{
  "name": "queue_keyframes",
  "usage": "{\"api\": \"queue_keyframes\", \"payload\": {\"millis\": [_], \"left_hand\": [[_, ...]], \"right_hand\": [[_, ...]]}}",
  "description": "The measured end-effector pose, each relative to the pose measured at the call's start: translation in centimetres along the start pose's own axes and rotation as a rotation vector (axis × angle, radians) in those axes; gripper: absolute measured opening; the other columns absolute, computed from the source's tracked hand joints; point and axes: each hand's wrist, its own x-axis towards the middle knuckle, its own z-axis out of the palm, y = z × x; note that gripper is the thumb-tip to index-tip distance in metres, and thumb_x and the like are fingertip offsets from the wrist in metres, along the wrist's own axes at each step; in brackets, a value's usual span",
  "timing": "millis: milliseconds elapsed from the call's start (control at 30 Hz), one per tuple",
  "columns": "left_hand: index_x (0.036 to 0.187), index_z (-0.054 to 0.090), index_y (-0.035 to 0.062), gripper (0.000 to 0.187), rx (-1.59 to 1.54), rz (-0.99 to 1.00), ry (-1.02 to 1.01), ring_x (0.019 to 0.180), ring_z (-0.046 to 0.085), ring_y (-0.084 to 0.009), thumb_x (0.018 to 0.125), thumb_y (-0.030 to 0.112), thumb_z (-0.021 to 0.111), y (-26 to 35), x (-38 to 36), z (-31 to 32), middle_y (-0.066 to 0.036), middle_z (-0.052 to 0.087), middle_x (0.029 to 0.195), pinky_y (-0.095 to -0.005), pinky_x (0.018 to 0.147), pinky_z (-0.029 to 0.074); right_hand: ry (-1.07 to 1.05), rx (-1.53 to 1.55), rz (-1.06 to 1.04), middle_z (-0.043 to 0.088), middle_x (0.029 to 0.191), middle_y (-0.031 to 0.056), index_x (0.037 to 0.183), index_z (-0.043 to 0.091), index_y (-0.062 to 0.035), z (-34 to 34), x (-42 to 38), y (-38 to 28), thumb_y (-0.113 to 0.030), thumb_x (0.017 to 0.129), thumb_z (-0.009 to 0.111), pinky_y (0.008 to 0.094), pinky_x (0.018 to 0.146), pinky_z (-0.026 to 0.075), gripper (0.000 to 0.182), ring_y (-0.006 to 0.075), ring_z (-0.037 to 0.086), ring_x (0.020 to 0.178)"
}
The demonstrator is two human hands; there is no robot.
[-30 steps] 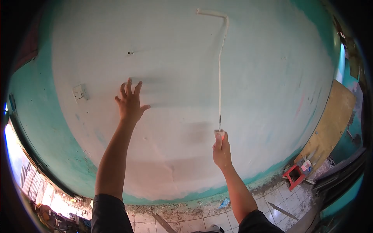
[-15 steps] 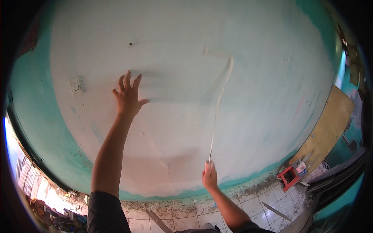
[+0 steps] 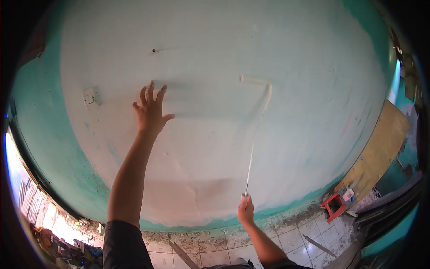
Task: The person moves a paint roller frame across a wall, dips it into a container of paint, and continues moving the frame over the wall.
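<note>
My right hand [image 3: 246,210] is wrapped round the handle of a long-framed paint roller [image 3: 268,95]. Its thin rod rises from my fist and bends left near the top. The pale roller end lies at the wall [image 3: 206,148] and nearly blends with its whitish paint. To the left, my left hand [image 3: 151,112] is raised with the fingers spread, fingertips at the wall and shadows beside them. A light switch [image 3: 90,97] is mounted left of that hand, and a small dark fixture [image 3: 155,50] pokes out above it.
Green paint borders the whitish area. A red stool [image 3: 333,207] with small items on it stands at the lower right, beside a leaning wooden board [image 3: 380,143]. Wood strips [image 3: 319,245] lie on the dusty tiled floor [image 3: 291,240]. Assorted clutter [image 3: 71,253] fills the lower left.
The roller has moved down the wall, with my right hand dropping slightly and shifting a little right. My left hand keeps its spread pose at the wall.
</note>
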Motion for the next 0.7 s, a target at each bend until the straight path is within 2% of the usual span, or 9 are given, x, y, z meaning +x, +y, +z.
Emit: {"api": "queue_keyframes", "payload": {"millis": [67,100,167,233,300,400,500,633,700], "left_hand": [[0.158,0.037,0.0298,0.103,0.007,-0.004,0.011,0.153,0.025,-0.0329,0.073,0.054,0.090,-0.1,0.1,0.1,-0.009,0.024,0.170,-0.0625,0.103,0.043],[0.158,0.037,0.0296,0.103,0.011,0.006,0.015,0.153,0.026,-0.0331,0.073,0.054,0.090,0.0,0.0,0.1,-0.009,0.024,0.170,-0.0622,0.103,0.043],[0.158,0.037,0.0297,0.103,0.012,0.009,0.007,0.152,0.027,-0.0331,0.073,0.054,0.090,-0.1,0.1,0.0,-0.009,0.024,0.169,-0.0618,0.103,0.043],[0.158,0.038,0.0297,0.103,0.007,0.012,0.005,0.152,0.028,-0.0330,0.073,0.054,0.090,0.1,0.3,-0.4,-0.009,0.025,0.169,-0.0613,0.103,0.044],[0.160,0.036,0.0265,0.105,0.011,-0.003,-0.058,0.153,0.024,-0.0338,0.074,0.053,0.090,0.2,0.2,-1.2,-0.011,0.023,0.170,-0.0590,0.107,0.041],[0.159,0.037,0.0266,0.104,0.020,-0.006,-0.055,0.153,0.024,-0.0337,0.074,0.052,0.090,0.3,0.2,-1.0,-0.011,0.024,0.169,-0.0590,0.106,0.042],[0.159,0.037,0.0265,0.103,-0.002,0.001,-0.037,0.153,0.024,-0.0337,0.074,0.052,0.090,0.1,0.1,-0.8,-0.011,0.023,0.170,-0.0590,0.106,0.042],[0.159,0.037,0.0261,0.103,0.010,0.002,-0.046,0.153,0.025,-0.0338,0.074,0.052,0.090,0.2,0.1,-0.7,-0.011,0.023,0.170,-0.0584,0.105,0.043],[0.158,0.038,0.0289,0.103,0.028,0.015,0.018,0.150,0.029,-0.0325,0.073,0.056,0.089,0.0,0.2,0.0,-0.009,0.026,0.168,-0.0589,0.100,0.045]], "right_hand": [[0.059,0.091,-0.034,0.062,0.077,0.0185,0.125,0.060,-0.0024,0.8,-1.2,2.2,-0.044,0.108,0.046,0.0423,0.067,0.050,0.047,0.0305,0.065,0.072],[-0.044,0.098,0.023,0.054,0.088,0.0001,0.130,0.056,-0.0075,0.2,-0.3,1.0,-0.048,0.110,0.044,0.0246,0.052,0.044,0.047,0.0062,0.051,0.062],[-0.006,0.185,-0.127,0.052,0.085,0.0001,0.131,0.055,-0.0072,0.4,4.1,-1.0,-0.051,0.110,0.045,0.0232,0.047,0.041,0.050,0.0054,0.048,0.057],[0.006,0.203,-0.105,0.050,0.077,-0.0010,0.125,0.056,-0.0078,-0.8,8.9,-8.3,-0.052,0.110,0.046,0.0239,0.042,0.037,0.048,0.0052,0.045,0.051],[0.033,0.169,-0.157,0.046,0.070,-0.0020,0.117,0.054,-0.0087,-2.0,14.0,-12.2,-0.052,0.110,0.045,0.0252,0.038,0.034,0.045,0.0054,0.042,0.048],[0.035,0.176,-0.157,0.044,0.067,-0.0020,0.110,0.053,-0.0095,-3.7,15.6,-18.6,-0.051,0.110,0.044,0.0233,0.039,0.032,0.042,0.0042,0.042,0.049],[0.115,0.085,-0.211,0.048,0.071,0.0007,0.115,0.056,-0.0073,-2.6,14.6,-11.8,-0.050,0.110,0.043,0.0254,0.046,0.037,0.045,0.0070,0.046,0.055],[0.119,0.035,-0.131,0.055,0.084,0.0037,0.128,0.060,-0.0038,-1.8,4.7,-3.7,-0.048,0.110,0.044,0.0318,0.063,0.045,0.050,0.0122,0.049,0.067],[0.122,0.031,-0.115,0.056,0.084,0.0029,0.127,0.060,-0.0038,-1.2,1.7,-0.8,-0.047,0.110,0.044,0.0310,0.062,0.044,0.049,0.0115,0.049,0.067]]}}
